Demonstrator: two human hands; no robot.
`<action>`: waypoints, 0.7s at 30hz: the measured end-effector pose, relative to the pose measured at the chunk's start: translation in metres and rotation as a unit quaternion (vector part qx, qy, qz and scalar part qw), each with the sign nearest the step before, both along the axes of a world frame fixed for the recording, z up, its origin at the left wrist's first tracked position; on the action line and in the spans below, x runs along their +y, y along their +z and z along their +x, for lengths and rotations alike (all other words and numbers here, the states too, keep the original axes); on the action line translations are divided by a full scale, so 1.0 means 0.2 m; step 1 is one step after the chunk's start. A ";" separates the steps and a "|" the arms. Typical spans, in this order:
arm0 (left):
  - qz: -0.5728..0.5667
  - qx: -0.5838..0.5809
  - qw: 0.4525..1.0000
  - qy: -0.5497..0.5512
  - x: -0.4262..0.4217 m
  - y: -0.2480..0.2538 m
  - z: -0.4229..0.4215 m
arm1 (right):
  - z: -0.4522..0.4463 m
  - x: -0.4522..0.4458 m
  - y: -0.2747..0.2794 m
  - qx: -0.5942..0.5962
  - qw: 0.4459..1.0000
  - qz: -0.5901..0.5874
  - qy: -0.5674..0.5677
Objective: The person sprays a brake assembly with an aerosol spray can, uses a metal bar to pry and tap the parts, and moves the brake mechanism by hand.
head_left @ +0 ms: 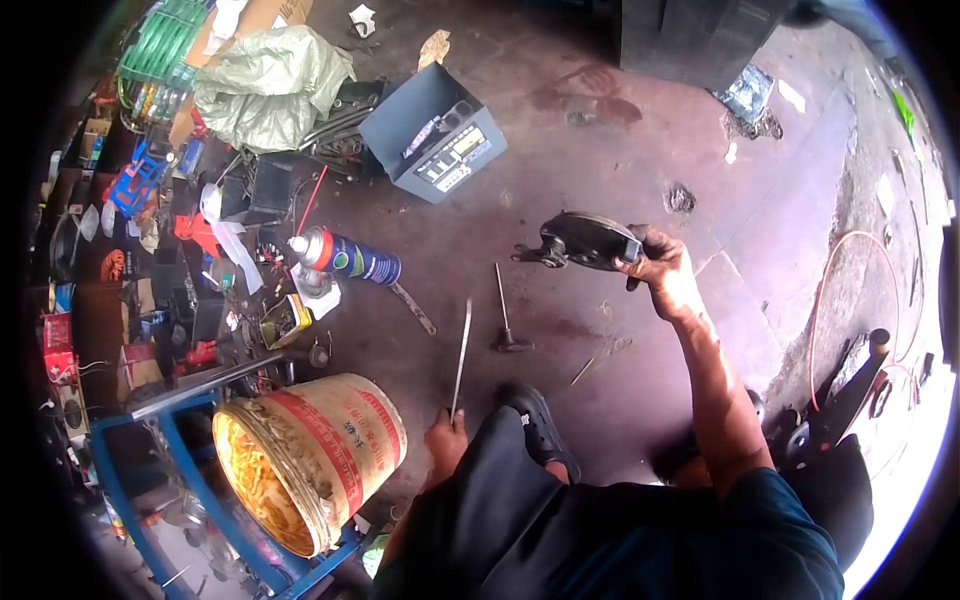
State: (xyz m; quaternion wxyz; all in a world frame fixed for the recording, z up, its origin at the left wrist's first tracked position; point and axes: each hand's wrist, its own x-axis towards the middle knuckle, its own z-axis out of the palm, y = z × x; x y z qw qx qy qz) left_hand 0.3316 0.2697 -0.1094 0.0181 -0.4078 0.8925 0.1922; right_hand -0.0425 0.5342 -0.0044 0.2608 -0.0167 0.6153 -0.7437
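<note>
Fingers of the right hand [657,266] gripped a black disc-shaped part [590,241] by one edge, so overhang could twist it loose, while the left hand [444,442] clasped a metal bar [463,352].

A stained, dark reddish-brown floor [560,160] spreads across the middle, a small ragged pit [680,198] broken into it; to the right runs a rougher grey strip [868,275], strong white light [920,500] glares at lower right, and a blue metal frame [205,488] stands at lower left
</note>
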 end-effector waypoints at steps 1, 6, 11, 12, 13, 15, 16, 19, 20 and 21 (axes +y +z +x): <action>-0.021 -0.014 0.999 -0.024 0.01 0.03 0.00 | 0.01 -0.02 0.00 0.003 1.000 0.007 0.010; -0.174 -0.010 0.984 -0.030 -0.05 0.49 -0.42 | 0.06 -0.08 0.05 -0.006 0.999 0.038 0.018; -0.063 0.450 0.889 0.048 -0.60 0.64 -0.97 | 0.11 -0.13 0.08 0.044 0.995 0.082 0.025; -0.025 0.425 0.900 0.094 -0.68 0.65 -1.03 | 0.12 -0.15 0.09 0.059 0.994 0.083 0.028; 0.006 0.453 0.891 0.036 -0.72 0.69 -1.09 | 0.12 -0.16 0.11 0.057 0.994 0.087 0.031; -0.021 0.460 0.888 -0.001 -0.83 0.61 -1.17 | 0.14 -0.16 0.13 0.038 0.995 0.088 0.031; -0.019 0.457 0.889 -0.010 -0.85 0.60 -1.20 | 0.14 -0.15 0.12 0.022 0.996 0.087 0.028; -0.143 0.371 0.917 -0.036 -0.88 0.61 -1.25 | 0.14 -0.13 0.09 0.004 0.997 0.072 0.013; -0.077 0.428 0.900 -0.030 -0.89 0.60 -1.29 | 0.15 -0.11 0.09 -0.008 0.997 0.082 0.003; -0.066 0.426 0.902 -0.013 -0.89 0.61 -1.30 | 0.15 -0.10 0.09 -0.020 0.996 0.090 0.005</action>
